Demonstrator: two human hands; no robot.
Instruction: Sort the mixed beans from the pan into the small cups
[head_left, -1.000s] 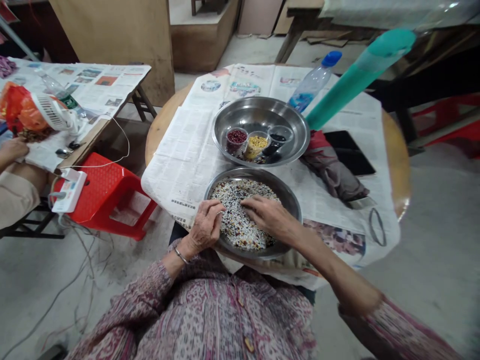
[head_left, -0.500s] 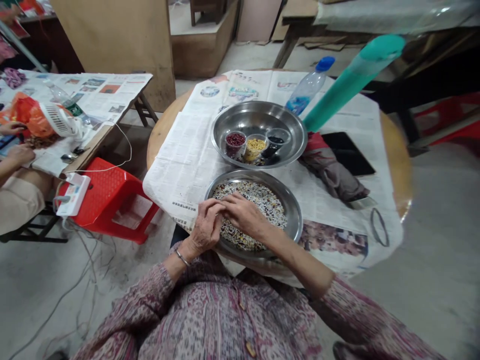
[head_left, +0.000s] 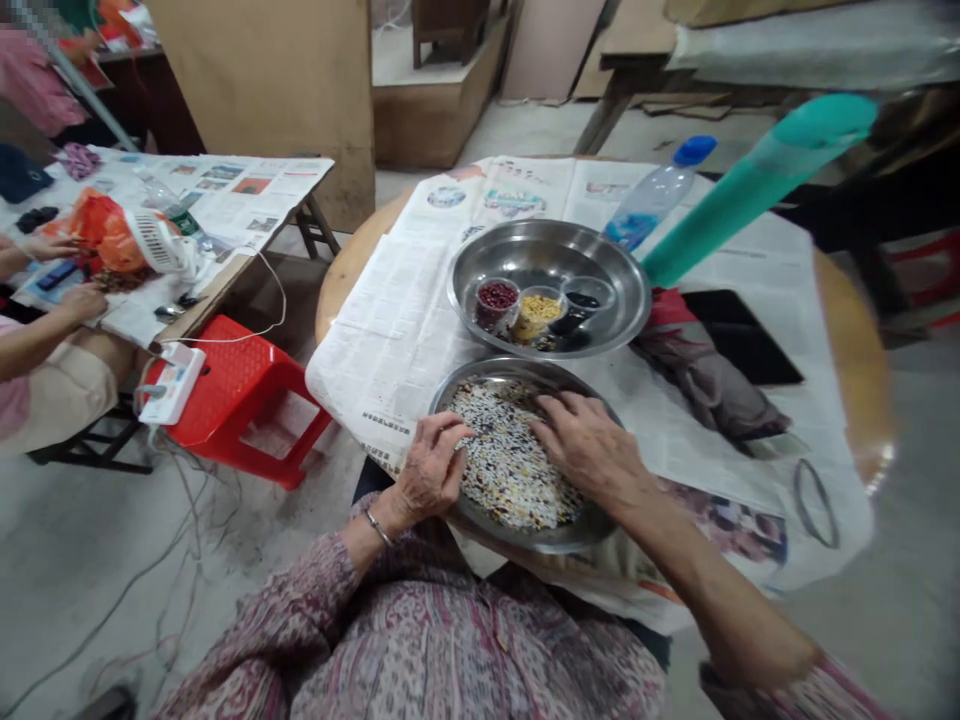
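Observation:
In front of me is a steel basin (head_left: pixel 450 385) with a spread of mixed grains (head_left: pixel 517 455), white with black, yellow and dark red bits. My left hand (head_left: pixel 433 465) is at its left rim, fingers curled in and pressed together; whatever they hold, if anything, is hidden. Over the right part of the grains lies my right hand (head_left: pixel 592 445), its fingers apart and fingertips touching the grains. Behind, a second steel basin (head_left: pixel 551 240) holds clear cups of red beans (head_left: pixel 497 294), yellow beans (head_left: pixel 538 308) and black beans (head_left: pixel 581 300).
Newspaper covers the round table (head_left: pixel 341 275). Right of the far basin are a bottle (head_left: pixel 652 200), a green tube (head_left: pixel 765 190), a grey cloth bundle (head_left: pixel 697 370) and a black tablet (head_left: pixel 742 335). Left stand a red stool (head_left: pixel 232 390) with a power strip (head_left: pixel 176 385) and another person's hands (head_left: pixel 82 300).
My hands were together over the basin's left side. They have parted: the right has moved right onto the grains, the left stays by the left rim. The view has shifted slightly.

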